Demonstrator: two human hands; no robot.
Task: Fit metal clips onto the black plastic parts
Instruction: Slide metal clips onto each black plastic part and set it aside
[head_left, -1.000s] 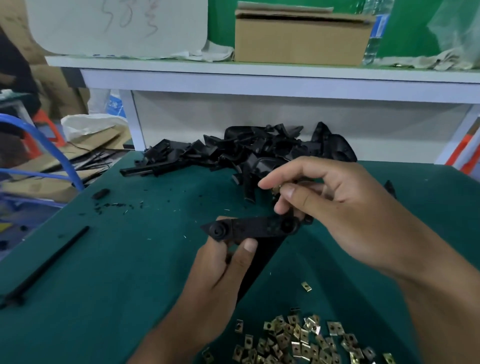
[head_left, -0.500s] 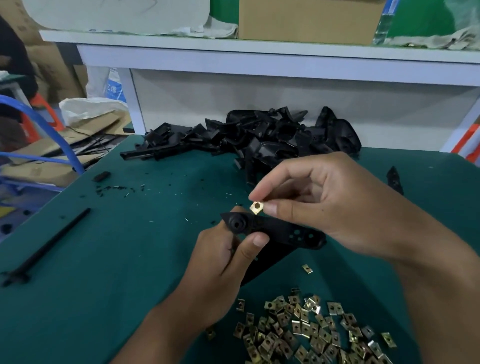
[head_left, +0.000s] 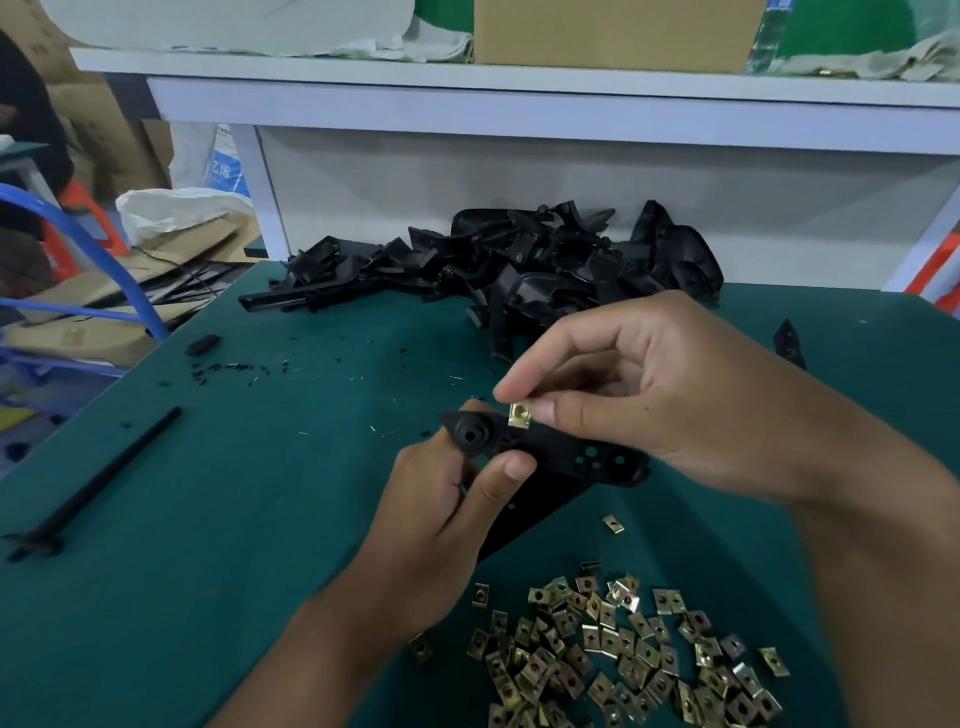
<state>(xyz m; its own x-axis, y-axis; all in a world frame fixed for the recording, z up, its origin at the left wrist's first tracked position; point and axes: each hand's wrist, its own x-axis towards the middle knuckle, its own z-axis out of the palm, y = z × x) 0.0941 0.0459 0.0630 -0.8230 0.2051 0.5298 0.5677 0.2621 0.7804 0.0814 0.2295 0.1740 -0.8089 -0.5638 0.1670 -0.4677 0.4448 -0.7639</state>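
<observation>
My left hand (head_left: 441, 514) grips a flat black plastic part (head_left: 571, 457) near its round left end, holding it above the green table. My right hand (head_left: 649, 395) pinches a small brass-coloured metal clip (head_left: 520, 414) between thumb and forefinger, touching the part's upper edge just right of the round boss. A heap of loose metal clips (head_left: 623, 654) lies on the table in front of me. A pile of black plastic parts (head_left: 519, 265) sits at the table's far side.
A long black plastic strip (head_left: 98, 478) lies on the left of the green table (head_left: 234, 519). Small black scraps (head_left: 228, 368) are scattered near the far left edge. A white shelf (head_left: 519, 98) with a cardboard box stands behind. One black piece (head_left: 788, 340) lies far right.
My right hand brought a clip from the part's right end to its upper edge near the round boss. The left hand has turned the part slightly and kept its hold.
</observation>
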